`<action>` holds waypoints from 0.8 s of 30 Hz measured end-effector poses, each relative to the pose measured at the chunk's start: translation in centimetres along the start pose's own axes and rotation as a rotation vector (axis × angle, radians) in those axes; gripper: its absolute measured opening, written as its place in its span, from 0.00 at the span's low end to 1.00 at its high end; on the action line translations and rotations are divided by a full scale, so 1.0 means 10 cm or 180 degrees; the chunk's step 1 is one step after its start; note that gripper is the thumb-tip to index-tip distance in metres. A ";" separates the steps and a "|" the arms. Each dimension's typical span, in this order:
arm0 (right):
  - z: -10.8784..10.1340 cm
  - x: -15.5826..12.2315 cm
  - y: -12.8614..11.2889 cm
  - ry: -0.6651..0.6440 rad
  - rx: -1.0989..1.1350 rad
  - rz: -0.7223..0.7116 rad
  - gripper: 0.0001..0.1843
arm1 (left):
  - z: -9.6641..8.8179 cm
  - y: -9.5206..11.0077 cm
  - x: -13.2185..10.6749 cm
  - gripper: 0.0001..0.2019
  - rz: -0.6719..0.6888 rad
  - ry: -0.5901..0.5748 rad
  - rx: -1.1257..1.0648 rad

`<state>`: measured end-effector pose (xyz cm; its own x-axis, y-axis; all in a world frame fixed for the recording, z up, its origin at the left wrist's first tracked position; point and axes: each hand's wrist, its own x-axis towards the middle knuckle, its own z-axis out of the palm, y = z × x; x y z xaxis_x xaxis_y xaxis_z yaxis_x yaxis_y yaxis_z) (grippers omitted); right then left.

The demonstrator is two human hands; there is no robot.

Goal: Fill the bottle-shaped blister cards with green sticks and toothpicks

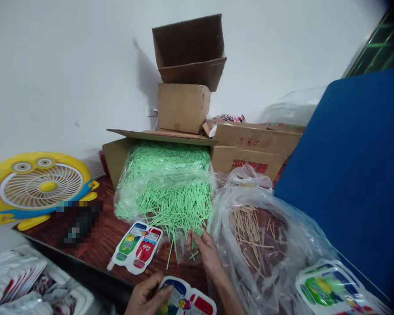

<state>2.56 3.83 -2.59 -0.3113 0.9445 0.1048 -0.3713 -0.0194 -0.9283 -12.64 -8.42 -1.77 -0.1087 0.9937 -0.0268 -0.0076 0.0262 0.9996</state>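
Note:
My right hand (204, 250) reaches forward to the near edge of a heap of green sticks (170, 192) that spills from a clear plastic bag. Its fingers are pinched on a few green sticks. My left hand (147, 296) sits low at the frame's bottom and holds a bottle-shaped printed packet (187, 302) by its left side. Another such packet (138, 247) lies flat on the dark wooden table (108, 236), just left of my right hand.
An open carton (124, 148) holds the green sticks; more cartons (190, 87) are stacked behind. A clear bag with wooden sticks (249, 232) lies right. A yellow fan (36, 186) stands left. Packets lie bottom left (16, 280) and bottom right (328, 288). A blue board (354, 175) stands right.

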 end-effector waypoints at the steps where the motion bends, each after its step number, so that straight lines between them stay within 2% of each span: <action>1: 0.00 -0.07 -0.06 -0.0090 -0.0022 -0.0024 0.16 | 0.00 0.06 0.00 0.13 0.0270 -0.0171 0.0267; 3: 0.00 -0.23 -0.18 -0.0297 -0.0140 -0.0088 0.14 | 0.04 0.21 -0.01 0.10 0.0810 -0.0355 0.0659; 8: -0.07 -0.58 -0.42 -0.0584 -0.0679 -0.0208 0.12 | 0.22 0.57 -0.06 0.07 0.1358 -0.0812 0.1362; 12: -0.12 -0.73 -0.49 -0.0727 -0.0980 -0.0108 0.12 | 0.33 0.74 -0.10 0.07 0.1695 -0.0885 0.1598; 16: -0.13 -0.79 -0.50 -0.0776 -0.1310 -0.0212 0.13 | 0.37 0.78 -0.12 0.07 0.1795 -0.0995 0.1640; 24: -0.11 -0.81 -0.49 -0.0890 -0.1264 -0.0236 0.13 | 0.38 0.70 -0.15 0.07 0.1831 -0.0979 0.1521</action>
<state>7.87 -3.38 0.74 -0.5399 0.8133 0.2170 -0.0559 0.2225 -0.9733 -8.72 -9.32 5.29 0.3126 0.8494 0.4253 0.3995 -0.5238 0.7524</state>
